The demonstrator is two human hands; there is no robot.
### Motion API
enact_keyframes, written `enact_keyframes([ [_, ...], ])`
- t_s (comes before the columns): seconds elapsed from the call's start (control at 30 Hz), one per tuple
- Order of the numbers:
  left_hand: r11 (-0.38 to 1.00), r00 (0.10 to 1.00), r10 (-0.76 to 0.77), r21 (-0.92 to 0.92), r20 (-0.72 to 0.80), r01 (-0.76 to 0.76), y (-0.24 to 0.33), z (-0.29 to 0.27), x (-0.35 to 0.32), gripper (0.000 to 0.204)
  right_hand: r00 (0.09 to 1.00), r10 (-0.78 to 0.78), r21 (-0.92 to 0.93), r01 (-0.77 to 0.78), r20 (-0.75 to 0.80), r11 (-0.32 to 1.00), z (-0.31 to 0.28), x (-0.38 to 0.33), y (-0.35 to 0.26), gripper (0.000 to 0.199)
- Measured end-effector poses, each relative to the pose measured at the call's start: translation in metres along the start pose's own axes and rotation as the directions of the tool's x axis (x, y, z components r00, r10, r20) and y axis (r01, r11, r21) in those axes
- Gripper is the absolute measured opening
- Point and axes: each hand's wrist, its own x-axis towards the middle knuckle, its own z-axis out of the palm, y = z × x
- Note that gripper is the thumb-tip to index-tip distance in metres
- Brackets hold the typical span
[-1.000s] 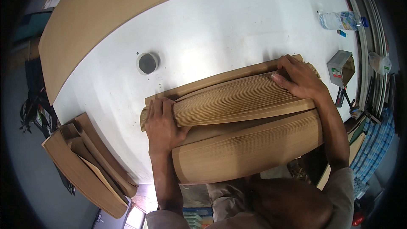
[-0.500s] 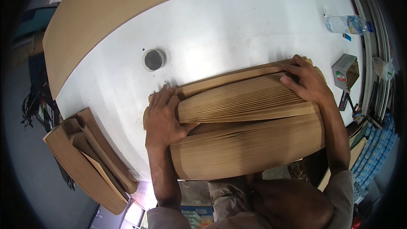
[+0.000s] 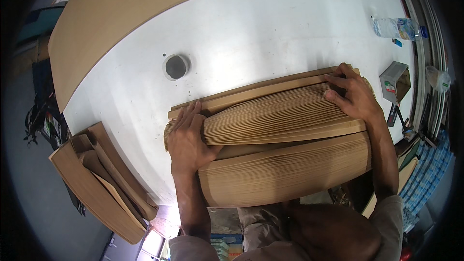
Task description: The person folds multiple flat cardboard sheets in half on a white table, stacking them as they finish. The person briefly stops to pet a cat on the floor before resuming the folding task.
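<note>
1. The folded kraft-paper stack (image 3: 275,116) lies along the near edge of the white surface (image 3: 270,29).
2. Both hands hold it: the left hand (image 3: 186,140) clasps its left end, thumb at the gap between folds; the right hand (image 3: 355,94) grips its right end, fingers curled.
3. It looks weighty but springy, with layers likely to slip; both ends seem the best hold.
4. A folded paper bundle (image 3: 99,183) lies by the near-left corner.
</note>
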Motion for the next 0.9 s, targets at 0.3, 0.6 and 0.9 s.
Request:
enact_keyframes([
  [0.3, 0.999, 1.0, 0.01, 0.039, -0.017, -0.009, 0.001, 0.003, -0.005, 0.069, 0.992, -0.122, -0.126, 0.123, 0.009, 0.984, -0.008, -0.002, -0.006, 0.065],
  [0.6, 0.999, 0.999, -0.035, 0.042, 0.016, 0.035, 0.006, 0.001, 0.005, 0.073, 0.997, 0.004, -0.019, -0.002, 0.075, 1.0, -0.001, 0.011, -0.009, 0.062],
  [0.9, 0.999, 1.0, 0.027, 0.036, -0.01, -0.027, 0.003, 0.003, 0.003, 0.07, 0.992, -0.108, -0.051, 0.105, -0.065, 0.993, 0.003, 0.009, 0.002, 0.061],
])
